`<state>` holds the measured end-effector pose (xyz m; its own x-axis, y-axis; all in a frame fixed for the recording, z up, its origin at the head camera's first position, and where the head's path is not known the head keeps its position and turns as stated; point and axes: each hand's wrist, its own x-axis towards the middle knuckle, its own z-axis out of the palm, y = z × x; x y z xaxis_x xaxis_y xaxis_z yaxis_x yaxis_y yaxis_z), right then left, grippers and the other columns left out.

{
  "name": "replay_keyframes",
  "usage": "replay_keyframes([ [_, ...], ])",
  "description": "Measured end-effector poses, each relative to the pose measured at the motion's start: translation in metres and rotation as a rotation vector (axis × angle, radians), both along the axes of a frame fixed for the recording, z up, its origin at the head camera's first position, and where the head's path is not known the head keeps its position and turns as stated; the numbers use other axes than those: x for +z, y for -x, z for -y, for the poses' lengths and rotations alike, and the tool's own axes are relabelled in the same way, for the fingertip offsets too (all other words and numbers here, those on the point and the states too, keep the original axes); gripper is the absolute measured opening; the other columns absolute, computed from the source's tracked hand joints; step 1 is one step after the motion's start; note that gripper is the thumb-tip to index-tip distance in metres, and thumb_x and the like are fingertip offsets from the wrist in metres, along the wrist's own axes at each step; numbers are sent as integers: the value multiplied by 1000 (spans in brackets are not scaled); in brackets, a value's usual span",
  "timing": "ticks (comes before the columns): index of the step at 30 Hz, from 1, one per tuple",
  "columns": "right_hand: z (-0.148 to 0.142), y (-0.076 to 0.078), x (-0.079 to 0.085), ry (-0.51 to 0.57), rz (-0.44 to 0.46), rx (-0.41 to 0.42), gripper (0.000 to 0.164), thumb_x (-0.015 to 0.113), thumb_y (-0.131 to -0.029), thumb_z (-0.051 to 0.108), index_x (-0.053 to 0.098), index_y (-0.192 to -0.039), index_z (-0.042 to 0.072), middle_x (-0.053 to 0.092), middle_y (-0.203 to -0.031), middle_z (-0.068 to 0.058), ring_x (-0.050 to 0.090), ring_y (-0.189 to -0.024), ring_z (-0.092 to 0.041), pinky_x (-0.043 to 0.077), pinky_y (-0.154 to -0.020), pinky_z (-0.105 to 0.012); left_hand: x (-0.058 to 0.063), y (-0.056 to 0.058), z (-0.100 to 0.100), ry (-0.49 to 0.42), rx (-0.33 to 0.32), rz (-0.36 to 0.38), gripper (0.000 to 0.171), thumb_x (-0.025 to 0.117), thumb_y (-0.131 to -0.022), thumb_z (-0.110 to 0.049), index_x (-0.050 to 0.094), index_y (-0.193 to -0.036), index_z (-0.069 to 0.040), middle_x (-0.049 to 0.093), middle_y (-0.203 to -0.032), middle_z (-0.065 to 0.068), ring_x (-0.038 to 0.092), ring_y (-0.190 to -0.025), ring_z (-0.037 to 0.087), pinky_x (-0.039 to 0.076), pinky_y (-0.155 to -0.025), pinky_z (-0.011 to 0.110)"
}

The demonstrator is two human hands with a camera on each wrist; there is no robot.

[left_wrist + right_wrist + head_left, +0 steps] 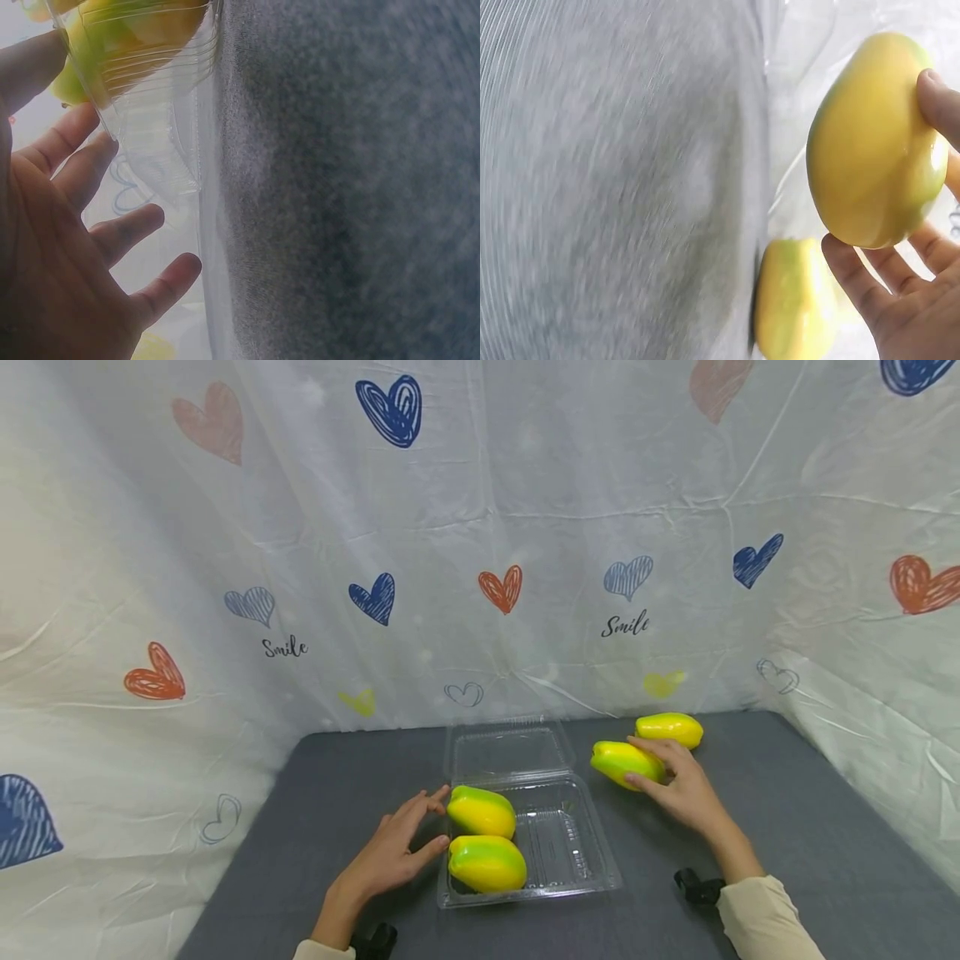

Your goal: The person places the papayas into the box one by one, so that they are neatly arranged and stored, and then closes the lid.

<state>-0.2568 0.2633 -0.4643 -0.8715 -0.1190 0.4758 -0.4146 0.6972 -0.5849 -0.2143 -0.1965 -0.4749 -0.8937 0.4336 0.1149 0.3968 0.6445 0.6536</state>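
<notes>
My right hand holds a yellow-green papaya between thumb and fingers, lifted off the table to the right of a clear plastic clamshell box. Behind it lies another, yellower papaya, also visible low in the right wrist view. Inside the box's left half sit two papayas, a rear one and a front one. My left hand is at the box's left side, fingers spread; in the left wrist view its thumb and some fingertips are at the box wall.
The box's hinged lid lies back, away from me. A dark grey cloth covers the table. Behind it hangs a white curtain printed with hearts. Black straps with small devices are on both wrists.
</notes>
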Motion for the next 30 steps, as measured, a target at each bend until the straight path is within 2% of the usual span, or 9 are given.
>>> replay_keyframes([
  [6, 16, -5, 5, 30, -6, 20, 56, 82, -88, 24, 63, -140, 14, 62, -130, -12, 51, -107, -11, 51, -81, -30, 0, -1, 0, -2, 3, 4, 32, 60, -103, -41, 52, -128, -22, 30, -167, -10, 23, -156, 39, 21, -108, 78],
  [12, 31, -8, 12, 81, -35, 59, 55, 82, -87, 20, 64, -139, 14, 64, -129, -9, 51, -106, -3, 50, -80, -25, 1, -1, 0, -6, -2, 7, 35, 59, -103, -42, 52, -129, -21, 30, -167, -10, 22, -157, 39, 17, -108, 80],
  [23, 52, -17, 17, 130, -46, 115, 55, 83, -86, 18, 64, -137, 15, 63, -128, -4, 55, -105, -3, 51, -82, -23, 0, 1, 0, -6, -7, -5, 35, 60, -102, -43, 52, -128, -21, 31, -167, -9, 23, -156, 40, 19, -108, 80],
  [30, 59, -21, 17, 122, -33, 129, 56, 84, -85, 21, 64, -138, 18, 62, -128, 2, 56, -106, -3, 51, -83, -24, -1, 1, 0, 2, 0, -2, 32, 59, -103, -42, 52, -128, -23, 30, -167, -10, 23, -156, 40, 21, -107, 78],
])
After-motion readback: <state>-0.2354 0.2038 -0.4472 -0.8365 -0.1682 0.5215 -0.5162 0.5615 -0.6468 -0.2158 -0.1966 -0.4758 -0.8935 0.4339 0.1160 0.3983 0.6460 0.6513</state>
